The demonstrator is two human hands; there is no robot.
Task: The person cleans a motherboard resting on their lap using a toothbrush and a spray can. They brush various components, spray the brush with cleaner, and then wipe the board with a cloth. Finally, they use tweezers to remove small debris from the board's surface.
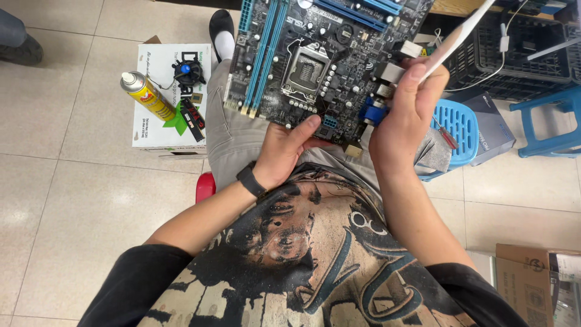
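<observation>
Over our lap sits the circuit board, tilted up toward us and resting across the knees. Our left hand grips its near edge, thumb pressed flat on top beside a small blue connector, fingers tucked out of sight underneath. Our right hand is at the board's right edge by the metal ports, pinching a white brush handle between thumb and forefinger; the bristle end runs out of frame, so we cannot tell where it touches.

To do this well, we judge the left hand should stay on the bare edge, clear of the open socket in the middle, whose contacts look easy to bend. Light strokes away from that socket seem wise, with the board kept propped steady on the thigh.

On the white box to our left lie a yellow spray can, a small fan and a loose chip. A blue stool stands to the right, holding a grey cloth and a screwdriver.
</observation>
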